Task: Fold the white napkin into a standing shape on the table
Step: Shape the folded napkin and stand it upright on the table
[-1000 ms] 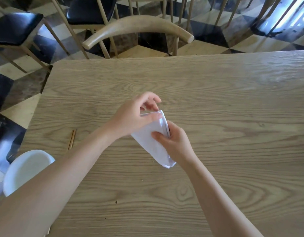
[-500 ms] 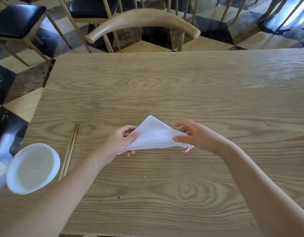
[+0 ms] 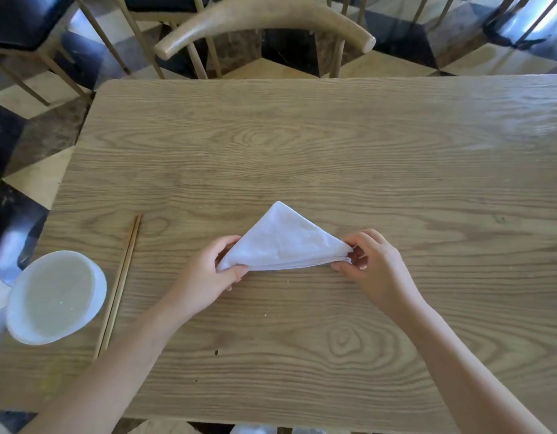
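The white napkin [image 3: 283, 242] is folded into a layered triangle, its apex pointing away from me and its long edge toward me, on the wooden table [image 3: 302, 136]. My left hand [image 3: 208, 270] pinches the napkin's left corner between thumb and fingers. At the right corner, my right hand [image 3: 369, 264] pinches the stacked layers. Whether the napkin rests flat on the table or is lifted slightly, I cannot tell.
A white bowl [image 3: 56, 296] sits at the table's left edge, with a pair of wooden chopsticks [image 3: 120, 280] lying just right of it. A wooden chair [image 3: 264, 23] stands against the far side. Tiled floor lies beyond the left edge.
A second ago both hands held the napkin bunched upright; since then they spread apart and turned it into a wide triangle, lowered toward the table.
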The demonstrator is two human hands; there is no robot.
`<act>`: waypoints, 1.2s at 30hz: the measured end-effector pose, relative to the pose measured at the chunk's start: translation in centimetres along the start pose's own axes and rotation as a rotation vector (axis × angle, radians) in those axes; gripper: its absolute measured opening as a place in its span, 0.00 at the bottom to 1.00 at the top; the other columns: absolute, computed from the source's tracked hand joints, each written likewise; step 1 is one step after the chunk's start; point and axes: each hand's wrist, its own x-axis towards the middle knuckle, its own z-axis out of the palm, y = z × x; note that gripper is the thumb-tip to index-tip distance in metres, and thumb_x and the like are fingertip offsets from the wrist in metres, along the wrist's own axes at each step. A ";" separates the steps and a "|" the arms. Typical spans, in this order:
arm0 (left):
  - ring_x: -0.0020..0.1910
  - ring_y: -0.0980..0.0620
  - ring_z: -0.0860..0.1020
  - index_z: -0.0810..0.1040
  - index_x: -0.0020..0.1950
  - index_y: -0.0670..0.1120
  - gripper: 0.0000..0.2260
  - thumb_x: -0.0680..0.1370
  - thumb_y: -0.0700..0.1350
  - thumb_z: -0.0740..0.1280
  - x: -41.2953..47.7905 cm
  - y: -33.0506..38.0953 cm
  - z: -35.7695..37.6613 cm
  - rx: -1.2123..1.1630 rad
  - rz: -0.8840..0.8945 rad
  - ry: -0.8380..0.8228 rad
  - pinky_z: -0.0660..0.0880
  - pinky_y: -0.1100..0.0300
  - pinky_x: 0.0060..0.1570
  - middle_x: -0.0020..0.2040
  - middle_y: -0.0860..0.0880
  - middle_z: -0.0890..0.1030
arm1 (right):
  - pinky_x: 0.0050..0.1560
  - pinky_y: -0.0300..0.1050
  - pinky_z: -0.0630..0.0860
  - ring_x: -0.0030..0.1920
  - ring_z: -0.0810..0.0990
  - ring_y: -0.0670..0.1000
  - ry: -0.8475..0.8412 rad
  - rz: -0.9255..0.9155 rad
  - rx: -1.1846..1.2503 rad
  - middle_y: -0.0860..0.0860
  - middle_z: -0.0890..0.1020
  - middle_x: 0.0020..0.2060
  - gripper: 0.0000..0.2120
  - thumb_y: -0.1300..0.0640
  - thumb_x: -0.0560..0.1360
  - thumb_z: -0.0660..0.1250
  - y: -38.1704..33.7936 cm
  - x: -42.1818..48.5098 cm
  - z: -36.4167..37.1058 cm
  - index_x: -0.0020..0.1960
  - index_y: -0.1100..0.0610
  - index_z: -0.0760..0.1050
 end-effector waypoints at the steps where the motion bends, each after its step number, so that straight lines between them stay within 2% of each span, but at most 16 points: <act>1: 0.32 0.59 0.77 0.75 0.59 0.53 0.15 0.75 0.39 0.68 0.0 0.0 0.1 0.006 0.000 0.015 0.74 0.61 0.34 0.40 0.53 0.81 | 0.39 0.35 0.71 0.38 0.74 0.47 0.017 -0.005 0.000 0.50 0.76 0.40 0.06 0.62 0.68 0.73 -0.1 0.0 0.0 0.42 0.57 0.76; 3: 0.27 0.58 0.74 0.76 0.55 0.55 0.11 0.76 0.40 0.66 0.1 0.1 0.3 -0.006 0.003 0.042 0.71 0.61 0.31 0.33 0.55 0.79 | 0.36 0.33 0.68 0.35 0.71 0.46 0.076 0.000 0.016 0.48 0.76 0.35 0.06 0.61 0.69 0.72 -0.5 0.1 -0.2 0.38 0.57 0.75; 6: 0.24 0.59 0.71 0.76 0.48 0.54 0.08 0.77 0.40 0.65 0.3 0.2 0.4 -0.038 0.017 0.108 0.69 0.67 0.27 0.27 0.57 0.76 | 0.33 0.34 0.66 0.31 0.68 0.46 0.131 0.061 0.077 0.47 0.75 0.30 0.09 0.57 0.70 0.71 -0.8 0.5 -0.5 0.37 0.59 0.73; 10: 0.26 0.59 0.73 0.76 0.46 0.51 0.10 0.76 0.36 0.64 0.4 0.3 0.6 -0.042 -0.017 0.147 0.71 0.67 0.27 0.31 0.54 0.77 | 0.32 0.37 0.65 0.30 0.68 0.48 0.091 0.101 0.042 0.48 0.74 0.29 0.11 0.55 0.70 0.72 -0.2 0.3 -0.1 0.37 0.60 0.72; 13: 0.27 0.59 0.75 0.77 0.49 0.51 0.10 0.75 0.35 0.65 0.3 0.2 0.9 -0.048 -0.045 0.139 0.72 0.66 0.27 0.33 0.54 0.78 | 0.36 0.34 0.68 0.35 0.72 0.48 0.064 0.067 0.078 0.50 0.77 0.36 0.07 0.61 0.69 0.73 0.2 -0.5 -0.1 0.39 0.58 0.74; 16: 0.28 0.60 0.76 0.76 0.52 0.51 0.11 0.76 0.36 0.65 0.0 0.0 1.1 -0.020 -0.016 0.160 0.73 0.66 0.28 0.37 0.53 0.80 | 0.38 0.30 0.68 0.39 0.73 0.47 0.088 0.045 0.078 0.51 0.76 0.41 0.07 0.62 0.68 0.74 0.4 -1.0 0.0 0.39 0.58 0.75; 21: 0.33 0.61 0.79 0.75 0.53 0.55 0.13 0.75 0.37 0.65 0.0 0.0 1.8 0.096 0.011 0.229 0.72 0.63 0.31 0.42 0.58 0.81 | 0.39 0.31 0.68 0.38 0.71 0.44 -0.015 0.089 0.236 0.50 0.72 0.43 0.14 0.62 0.67 0.75 0.9 -0.8 -0.6 0.34 0.50 0.71; 25: 0.42 0.59 0.79 0.76 0.52 0.51 0.11 0.74 0.37 0.66 -0.1 0.0 2.4 0.232 0.107 0.277 0.71 0.68 0.36 0.43 0.58 0.81 | 0.39 0.32 0.68 0.37 0.70 0.44 -0.050 0.094 0.332 0.51 0.72 0.42 0.12 0.65 0.67 0.74 0.9 -1.0 -1.4 0.36 0.53 0.72; 26: 0.42 0.57 0.78 0.76 0.51 0.50 0.10 0.74 0.37 0.66 -0.1 -0.1 2.5 0.262 0.133 0.293 0.72 0.67 0.38 0.43 0.57 0.81 | 0.38 0.32 0.68 0.37 0.70 0.44 -0.039 0.099 0.352 0.51 0.72 0.41 0.11 0.65 0.68 0.74 0.9 -1.1 -1.5 0.37 0.54 0.73; 28: 0.42 0.51 0.78 0.76 0.51 0.47 0.09 0.74 0.37 0.67 -0.1 -0.4 2.8 0.344 0.171 0.328 0.74 0.58 0.40 0.44 0.53 0.81 | 0.39 0.35 0.68 0.37 0.70 0.45 -0.032 0.103 0.413 0.50 0.73 0.39 0.08 0.62 0.68 0.73 0.8 -1.4 -1.4 0.39 0.55 0.74; 30: 0.41 0.49 0.76 0.76 0.52 0.46 0.09 0.73 0.37 0.67 0.0 -0.7 3.0 0.406 0.197 0.360 0.73 0.53 0.39 0.44 0.51 0.80 | 0.39 0.34 0.69 0.38 0.70 0.46 -0.032 0.126 0.558 0.52 0.73 0.39 0.05 0.59 0.68 0.71 0.6 -1.7 -1.5 0.41 0.57 0.76; 33: 0.41 0.49 0.75 0.76 0.50 0.44 0.09 0.72 0.35 0.67 0.1 -1.1 3.1 0.457 0.230 0.394 0.73 0.51 0.38 0.45 0.50 0.78 | 0.40 0.32 0.69 0.39 0.71 0.47 -0.031 0.185 0.718 0.56 0.74 0.39 0.07 0.57 0.68 0.71 0.6 -1.8 -1.8 0.43 0.59 0.78; 36: 0.39 0.49 0.74 0.75 0.48 0.43 0.07 0.72 0.35 0.67 0.3 -1.1 3.3 0.495 0.246 0.422 0.71 0.53 0.34 0.43 0.50 0.77 | 0.40 0.34 0.68 0.37 0.71 0.45 -0.036 0.234 0.812 0.53 0.74 0.37 0.02 0.58 0.68 0.70 0.5 -1.7 -2.1 0.40 0.56 0.78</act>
